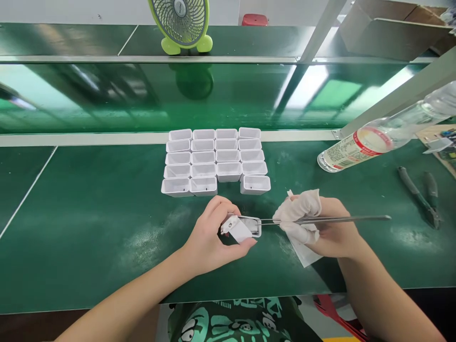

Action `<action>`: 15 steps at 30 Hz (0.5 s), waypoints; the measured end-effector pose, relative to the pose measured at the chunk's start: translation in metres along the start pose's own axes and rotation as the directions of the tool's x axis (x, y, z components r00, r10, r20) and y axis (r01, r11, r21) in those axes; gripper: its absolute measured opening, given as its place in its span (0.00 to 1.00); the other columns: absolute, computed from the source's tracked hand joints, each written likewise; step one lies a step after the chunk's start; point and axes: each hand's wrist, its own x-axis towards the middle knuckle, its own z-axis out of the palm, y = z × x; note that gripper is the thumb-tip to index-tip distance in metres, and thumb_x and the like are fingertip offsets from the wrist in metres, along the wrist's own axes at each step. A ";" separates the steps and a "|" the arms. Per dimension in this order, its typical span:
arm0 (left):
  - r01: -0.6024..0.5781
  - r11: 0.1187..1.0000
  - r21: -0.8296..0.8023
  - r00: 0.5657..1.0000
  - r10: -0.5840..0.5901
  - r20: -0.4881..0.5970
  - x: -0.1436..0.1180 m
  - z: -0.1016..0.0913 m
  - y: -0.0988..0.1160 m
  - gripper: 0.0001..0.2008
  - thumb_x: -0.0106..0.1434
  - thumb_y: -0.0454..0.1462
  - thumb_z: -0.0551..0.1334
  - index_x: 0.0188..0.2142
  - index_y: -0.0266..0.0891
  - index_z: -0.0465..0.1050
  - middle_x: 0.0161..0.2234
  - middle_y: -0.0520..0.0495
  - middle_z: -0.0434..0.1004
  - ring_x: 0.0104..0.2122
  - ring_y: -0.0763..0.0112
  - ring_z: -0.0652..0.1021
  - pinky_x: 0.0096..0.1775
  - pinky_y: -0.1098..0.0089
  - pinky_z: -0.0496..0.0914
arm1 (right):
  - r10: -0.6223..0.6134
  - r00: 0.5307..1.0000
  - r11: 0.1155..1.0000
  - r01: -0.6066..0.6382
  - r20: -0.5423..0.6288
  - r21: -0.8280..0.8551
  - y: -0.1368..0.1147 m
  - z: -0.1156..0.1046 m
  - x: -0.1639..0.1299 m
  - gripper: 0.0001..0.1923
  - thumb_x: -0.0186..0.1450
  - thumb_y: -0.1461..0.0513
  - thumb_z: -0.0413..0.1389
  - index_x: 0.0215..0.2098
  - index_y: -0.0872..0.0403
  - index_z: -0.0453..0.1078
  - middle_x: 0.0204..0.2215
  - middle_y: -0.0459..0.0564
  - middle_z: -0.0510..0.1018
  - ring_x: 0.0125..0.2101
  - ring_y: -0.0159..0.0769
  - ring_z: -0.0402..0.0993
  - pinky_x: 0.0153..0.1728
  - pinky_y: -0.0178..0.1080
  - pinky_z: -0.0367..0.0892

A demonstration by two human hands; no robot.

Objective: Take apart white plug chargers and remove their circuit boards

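Observation:
My left hand (210,235) grips a small white plastic housing (242,227) just above the green mat. My right hand (320,225), with white finger cots on the thumb and forefinger, holds long metal tweezers (331,220) whose tips reach into the housing's open end. A white wipe (302,251) lies under my right hand. Just beyond both hands, several identical white housings (214,161) stand in neat rows with their open ends up.
A clear plastic bottle (359,145) lies tilted at the right. Dark-handled pliers (422,192) rest on the mat (89,223) beyond it. A green desk fan (181,23) stands on the back shelf, a cardboard box (388,31) at the upper right.

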 end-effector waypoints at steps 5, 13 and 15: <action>-0.006 1.000 0.012 1.000 0.006 -0.011 0.000 0.001 0.001 0.18 0.53 0.35 0.71 0.37 0.41 0.63 0.35 0.51 0.65 0.28 0.78 0.64 0.27 0.75 0.61 | -0.010 1.000 1.000 0.010 -0.011 -0.022 0.005 0.001 -0.001 0.11 0.61 0.69 0.60 0.33 0.47 0.65 0.23 0.42 0.69 0.27 0.35 0.71 0.37 0.42 0.70; 0.041 0.999 -0.014 0.999 -0.041 -0.007 -0.001 0.002 0.001 0.16 0.56 0.35 0.70 0.36 0.41 0.62 0.34 0.52 0.63 0.27 0.79 0.63 0.26 0.75 0.59 | -0.028 1.000 0.998 0.028 -0.008 -0.047 0.005 0.000 -0.002 0.11 0.61 0.67 0.61 0.36 0.45 0.68 0.24 0.44 0.72 0.27 0.38 0.73 0.33 0.42 0.71; 0.038 0.999 -0.024 0.999 -0.038 0.007 -0.002 0.001 0.002 0.14 0.57 0.35 0.68 0.36 0.40 0.62 0.34 0.52 0.63 0.28 0.77 0.64 0.27 0.75 0.60 | -0.031 0.999 0.998 0.030 -0.009 -0.053 0.005 0.000 -0.002 0.10 0.62 0.67 0.60 0.36 0.44 0.69 0.24 0.44 0.71 0.28 0.38 0.73 0.33 0.43 0.71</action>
